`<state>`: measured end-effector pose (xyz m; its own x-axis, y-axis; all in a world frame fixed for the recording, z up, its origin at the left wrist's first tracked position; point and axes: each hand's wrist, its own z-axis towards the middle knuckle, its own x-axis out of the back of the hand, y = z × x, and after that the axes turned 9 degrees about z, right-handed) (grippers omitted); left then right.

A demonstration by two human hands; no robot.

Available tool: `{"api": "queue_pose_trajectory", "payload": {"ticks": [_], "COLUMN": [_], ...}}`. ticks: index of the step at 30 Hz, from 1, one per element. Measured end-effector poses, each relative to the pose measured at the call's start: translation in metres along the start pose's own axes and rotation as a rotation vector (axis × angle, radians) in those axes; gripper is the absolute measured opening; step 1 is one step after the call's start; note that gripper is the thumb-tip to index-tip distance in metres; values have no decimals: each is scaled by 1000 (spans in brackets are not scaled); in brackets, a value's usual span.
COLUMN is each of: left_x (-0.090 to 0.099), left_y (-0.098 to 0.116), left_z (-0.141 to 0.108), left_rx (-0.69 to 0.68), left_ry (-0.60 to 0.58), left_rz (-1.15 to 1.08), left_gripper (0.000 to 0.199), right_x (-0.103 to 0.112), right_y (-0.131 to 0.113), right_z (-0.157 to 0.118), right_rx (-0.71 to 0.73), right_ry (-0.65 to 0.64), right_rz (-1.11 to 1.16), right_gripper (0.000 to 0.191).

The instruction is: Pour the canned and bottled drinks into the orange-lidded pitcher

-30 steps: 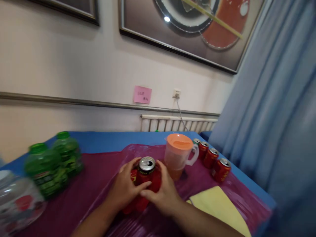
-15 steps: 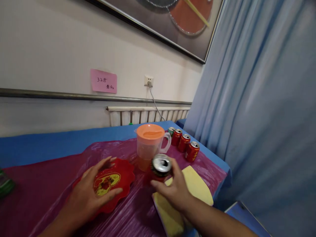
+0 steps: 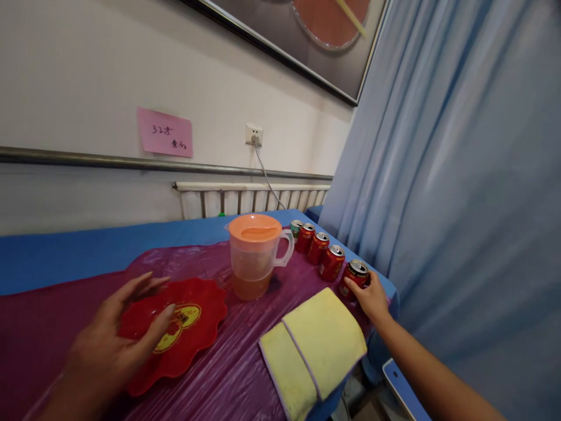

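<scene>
My right hand (image 3: 373, 297) grips a red and black drink can (image 3: 350, 285), upright at the near end of a row of cans along the table's right side. Beside it stands a red can (image 3: 332, 264), with several more cans behind, the farthest a green one (image 3: 295, 228). My left hand (image 3: 109, 333) hovers over the left part of a red scalloped plate (image 3: 205, 318), fingers apart and holding nothing. A yellow and black print shows on the plate. Between the plate and the cans is a clear plastic jug (image 3: 252, 263) with an orange lid and some amber liquid inside.
A folded yellow cloth (image 3: 326, 336) lies at the table's front right edge. Purple plastic sheeting (image 3: 239, 351) covers much of the blue tablecloth (image 3: 100, 242). A blue curtain (image 3: 460, 175) hangs at right; a radiator (image 3: 254, 199) lines the wall behind.
My right hand has carried the can from in front of the jug rightward to the end of the row. My left hand stays open near the plate. The view has shifted slightly.
</scene>
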<state>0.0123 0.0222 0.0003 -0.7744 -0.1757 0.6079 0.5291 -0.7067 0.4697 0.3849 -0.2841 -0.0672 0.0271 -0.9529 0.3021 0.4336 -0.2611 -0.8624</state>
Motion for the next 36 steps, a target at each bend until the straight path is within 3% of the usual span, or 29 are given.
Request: {"api": "queue_pose_trajectory", "payload": {"ticks": [4,8,11,12,13,15,20,23,25,28,33,36], "left_x": [2,0,0,1,2,7,24,31,34,40,55,74], "left_y": [-5,-9,-10,-10,-9,-5,16,27,32,36,45,58], "left_z": [1,-3,-9,-12,-14,-18,-24,-24,-23,-20,-12,-15], "left_rx": [-42,-111,-160,-178,-203,-263,-377,-388,-400,-421,-432,-433], "left_ry": [-69,-19,-25,-21,-6,42,121,127,127,129,123,122], "left_rz": [5,-70,-134,-142,-140,-117,-144,-115,-102,-86,-87,-58], "left_gripper": [67,60,51,50,48,47,47,47,47,48,47,46], "right_x": [-13,-4,12,15,14,-1,-91,-133,-147,-159,-176,-183], "right_y": [5,-1,-11,-16,-24,-45,-120,-147,-151,-145,-127,-121], "right_z": [-3,-18,-45,-57,-72,-109,-237,-306,-333,-348,-361,-371], "right_rx": [2,12,194,256,298,397,1028,1169,1236,1287,1358,1341], "right_ry": [-1,-21,138,139,49,-293,-1047,-1195,-1236,-1257,-993,-927], "right_rz": [-8,3,-145,-142,-100,17,351,335,351,346,481,529], "right_gripper": [67,70,76,74,66,46,26,30,32,39,27,24]}}
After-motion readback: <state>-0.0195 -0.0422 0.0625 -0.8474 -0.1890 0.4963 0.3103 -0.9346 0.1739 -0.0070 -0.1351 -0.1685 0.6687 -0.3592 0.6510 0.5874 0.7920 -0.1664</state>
